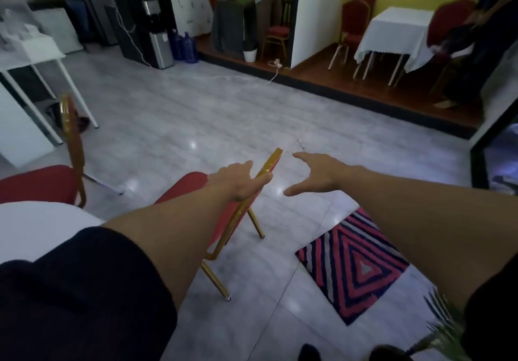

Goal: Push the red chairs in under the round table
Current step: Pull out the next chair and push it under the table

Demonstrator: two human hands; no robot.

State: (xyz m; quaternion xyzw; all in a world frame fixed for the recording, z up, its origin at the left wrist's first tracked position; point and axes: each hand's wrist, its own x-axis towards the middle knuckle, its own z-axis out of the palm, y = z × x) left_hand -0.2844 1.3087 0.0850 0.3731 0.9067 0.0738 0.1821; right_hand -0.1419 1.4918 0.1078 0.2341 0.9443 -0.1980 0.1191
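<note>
left hand [241,182] is gripping the gold backrest frame of the near red chair [224,220] beside the round table [36,220]; right hand [314,175] is hovering open just right of it.

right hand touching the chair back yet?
No: the right hand hangs open over the floor beside the gold chair back, with a clear gap, while the left hand grips it.
</note>
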